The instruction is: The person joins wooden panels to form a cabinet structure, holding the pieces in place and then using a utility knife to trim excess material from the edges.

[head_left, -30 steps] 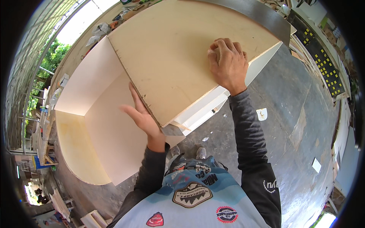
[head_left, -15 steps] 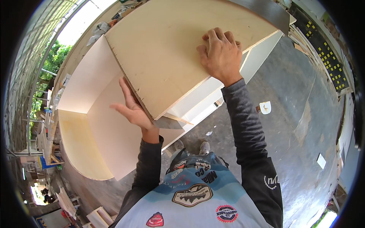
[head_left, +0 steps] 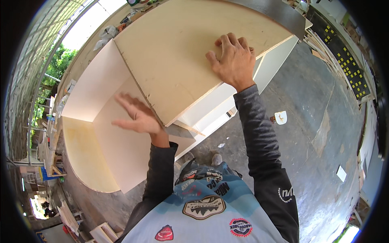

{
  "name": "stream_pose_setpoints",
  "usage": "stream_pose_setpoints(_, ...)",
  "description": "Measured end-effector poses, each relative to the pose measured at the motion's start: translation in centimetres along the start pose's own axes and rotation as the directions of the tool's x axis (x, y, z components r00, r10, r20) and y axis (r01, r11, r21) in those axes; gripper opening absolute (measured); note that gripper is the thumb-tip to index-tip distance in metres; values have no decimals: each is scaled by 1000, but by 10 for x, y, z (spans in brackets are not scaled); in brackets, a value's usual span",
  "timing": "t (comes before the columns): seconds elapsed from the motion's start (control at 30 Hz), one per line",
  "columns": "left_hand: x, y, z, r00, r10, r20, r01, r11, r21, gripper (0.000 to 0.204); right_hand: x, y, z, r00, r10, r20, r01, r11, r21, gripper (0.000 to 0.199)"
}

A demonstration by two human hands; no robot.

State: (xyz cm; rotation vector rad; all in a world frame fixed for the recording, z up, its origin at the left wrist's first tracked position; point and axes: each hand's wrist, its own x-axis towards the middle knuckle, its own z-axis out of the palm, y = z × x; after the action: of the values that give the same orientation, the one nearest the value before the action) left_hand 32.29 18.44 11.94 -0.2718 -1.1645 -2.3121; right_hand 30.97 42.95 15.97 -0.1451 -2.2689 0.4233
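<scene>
Tan wooden panel (head_left: pixel 174 60), lightly marked and rough along its left edge, forming the upper surface of a white-sided cabinet (head_left: pixel 209 103) at the far middle of the scene. The right hand (head_left: pixel 234 60) rests on it near the right edge, fingers bent and slightly apart; whether they cover anything cannot be told. The left hand (head_left: pixel 139 116), blurred, lies just beside the left edge, thumb spread from the fingers; contact is unclear. Left: a pale, round-edged piece (head_left: pixel 117 129) on the grey floor (head_left: pixel 300 141). Far right: a black board (head_left: pixel 344 60) with yellow squares. Far left: foliage (head_left: pixel 60 60).
</scene>
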Motion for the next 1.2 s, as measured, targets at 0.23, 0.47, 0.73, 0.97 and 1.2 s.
stream_pose_setpoints(0.23, -8, 12, 12, 990, 117, -73, -118, 993, -23, 103, -2, -2, 0, 1000, 23, 2, -23, 999, 26, 34)
stream_pose_setpoints(0.47, -14, 2, 5, 972, -215, 94, 212, 977, 36, 85, -4, 2, -4, 999, -7, 37, 5, 999, 49, 30)
stream_pose_setpoints(0.73, 45, -47, -32, 920, -306, 245, 375, 870, -320, 79, -3, -10, -16, 996, -42, 80, 38, 998, 49, 33)
stream_pose_setpoints(0.97, 168, -90, -50, 910, -245, 335, 279, 959, -57, 83, -5, -9, -20, 987, -34, 156, 29, 999, 34, 37)
stream_pose_setpoints(1.2, 271, -123, -62, 920, -336, 201, 333, 942, 53, 94, -1, -12, -27, 982, 3, 188, -9, 1000, 26, 39)
